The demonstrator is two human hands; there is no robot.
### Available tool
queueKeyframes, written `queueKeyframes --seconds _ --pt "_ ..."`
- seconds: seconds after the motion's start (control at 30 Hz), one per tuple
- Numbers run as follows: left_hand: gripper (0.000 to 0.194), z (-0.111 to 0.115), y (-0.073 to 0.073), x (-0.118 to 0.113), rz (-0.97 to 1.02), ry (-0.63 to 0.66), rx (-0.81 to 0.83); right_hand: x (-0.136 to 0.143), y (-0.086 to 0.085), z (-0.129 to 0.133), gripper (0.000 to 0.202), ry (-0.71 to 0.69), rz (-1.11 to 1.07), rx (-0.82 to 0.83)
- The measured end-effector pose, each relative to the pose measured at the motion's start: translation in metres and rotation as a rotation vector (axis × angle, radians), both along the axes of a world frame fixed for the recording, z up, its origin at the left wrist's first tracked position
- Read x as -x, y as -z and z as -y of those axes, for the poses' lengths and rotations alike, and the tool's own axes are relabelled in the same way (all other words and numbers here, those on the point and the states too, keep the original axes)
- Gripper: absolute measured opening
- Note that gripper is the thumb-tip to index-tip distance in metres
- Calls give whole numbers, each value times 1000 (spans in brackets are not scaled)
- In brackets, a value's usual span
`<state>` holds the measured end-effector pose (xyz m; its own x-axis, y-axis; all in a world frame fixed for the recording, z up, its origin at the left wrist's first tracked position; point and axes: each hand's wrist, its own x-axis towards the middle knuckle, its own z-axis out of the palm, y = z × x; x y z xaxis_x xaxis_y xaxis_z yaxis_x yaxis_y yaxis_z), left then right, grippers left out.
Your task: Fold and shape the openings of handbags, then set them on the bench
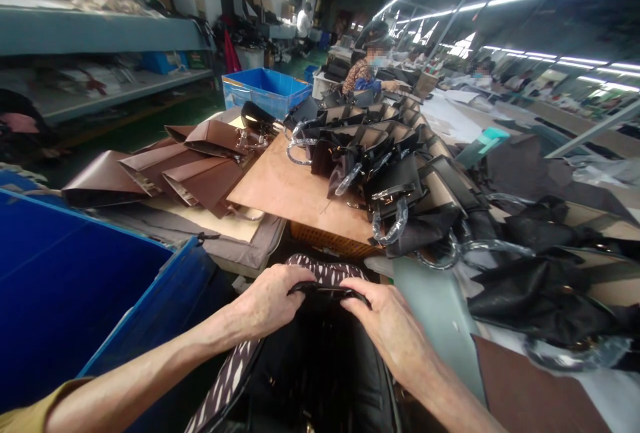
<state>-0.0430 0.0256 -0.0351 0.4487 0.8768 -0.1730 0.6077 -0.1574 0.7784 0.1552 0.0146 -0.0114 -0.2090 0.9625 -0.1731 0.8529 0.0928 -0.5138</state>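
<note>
A black handbag (320, 359) lies close to my body, over patterned dark cloth (327, 269) with white marks. My left hand (275, 299) grips the left part of its upper edge, fingers curled over the black rim. On the right part of that same edge, my right hand (383, 313) pinches with the thumb and fingers. Between the two hands the edge is stretched roughly level. The bag's lower part runs out of the bottom of the view, and its inside is too dark to make out.
Many black bags (395, 173) with plastic-wrapped handles crowd the brown board (290, 179) and the table at right. Brown bag pieces (205, 166) lie at left. Blue bins (267, 89) stand behind and at near left. A co-worker (365, 73) sits beyond the bags.
</note>
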Motion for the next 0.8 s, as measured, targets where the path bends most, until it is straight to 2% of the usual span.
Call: queueKeyframes --seconds 0.23,0.43,0.63,0.8 --pt "25 -3 2 -1 -8 -2 19 3 -1 -1 20 -17 92 -13" --pt "26 -2 -2 -4 -37 -4 -5 9 -4 -4 13 -96 113 -56" --pt "26 1 -2 -7 -62 -20 -74 11 -4 -7 18 -139 91 -66" --pt "22 1 -1 -9 -147 -18 -61 13 -4 -7 21 -123 127 -88"
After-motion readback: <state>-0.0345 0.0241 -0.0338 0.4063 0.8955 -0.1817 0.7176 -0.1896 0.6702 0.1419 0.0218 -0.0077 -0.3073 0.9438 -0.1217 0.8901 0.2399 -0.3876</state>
